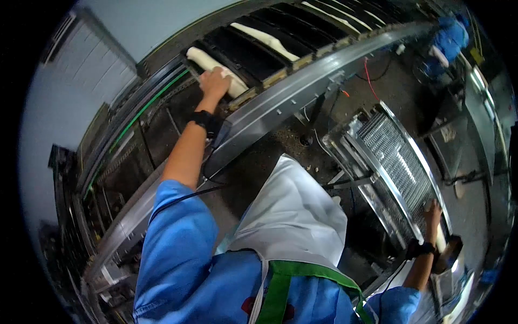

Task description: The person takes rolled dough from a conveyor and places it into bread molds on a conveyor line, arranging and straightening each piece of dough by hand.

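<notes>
Just beyond the curved steel rail point(264, 105), the pale strip point(202, 58) lies crosswise to it under the nearer left hand point(215, 82), its grip loosely curled over the strip, while the right hand point(433, 212), grip unclear, is well apart on the rail's near side.

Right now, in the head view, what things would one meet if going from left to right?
Green strip, left hand, long pale piece lying in the tray row beyond that hand, thin red cable, right hand.
</notes>
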